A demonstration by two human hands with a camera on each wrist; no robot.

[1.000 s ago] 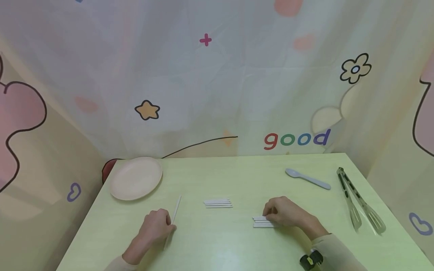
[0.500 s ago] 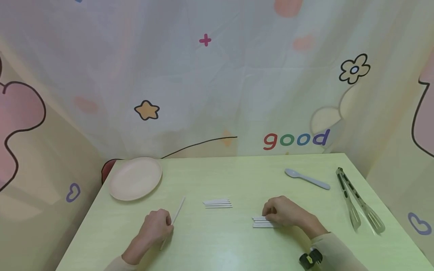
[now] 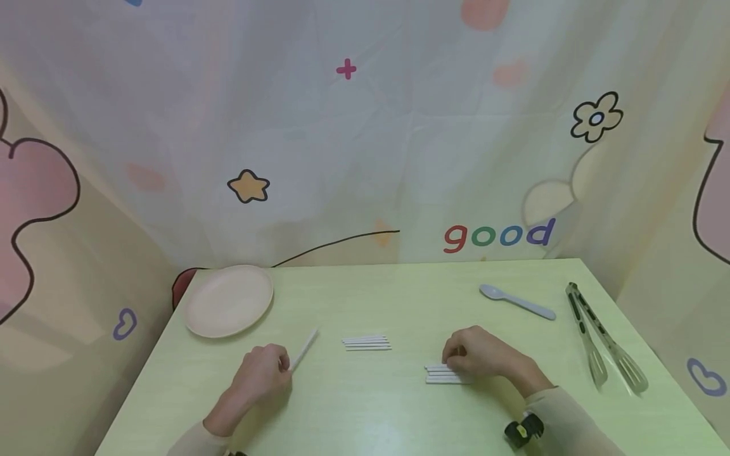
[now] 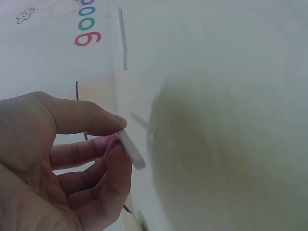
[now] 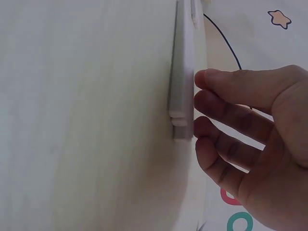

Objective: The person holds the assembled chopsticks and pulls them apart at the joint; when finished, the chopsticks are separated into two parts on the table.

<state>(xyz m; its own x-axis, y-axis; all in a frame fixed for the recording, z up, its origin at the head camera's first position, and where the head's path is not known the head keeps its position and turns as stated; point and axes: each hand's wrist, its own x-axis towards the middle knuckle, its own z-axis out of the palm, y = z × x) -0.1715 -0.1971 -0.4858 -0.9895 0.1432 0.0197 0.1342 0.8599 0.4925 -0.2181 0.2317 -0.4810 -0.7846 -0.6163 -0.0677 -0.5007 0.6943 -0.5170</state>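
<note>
In the head view my left hand (image 3: pixel 259 375) pinches a thin white stick (image 3: pixel 305 349) near its lower end. The left wrist view shows the stick (image 4: pixel 131 149) between thumb and fingertips, raised off the table. My right hand (image 3: pixel 480 352) is at a row of white sticks (image 3: pixel 441 379), covering their right ends. In the right wrist view its loosely bent fingertips lie right beside these sticks (image 5: pixel 181 91), not round them; whether they touch is hard to tell. Another group of white sticks (image 3: pixel 366 343) lies between the hands.
A pale round plate (image 3: pixel 230 301) sits at the table's back left. Toward the back right lies a light blue spoon (image 3: pixel 518 301). Metal tongs (image 3: pixel 604 335) rest near the right edge. A printed curtain (image 3: pixel 365 139) hangs behind the table (image 3: pixel 365 405).
The stick in my left hand has turned, its far end swinging rightward, and the left hand has risen slightly. My right hand stays almost still beside its sticks.
</note>
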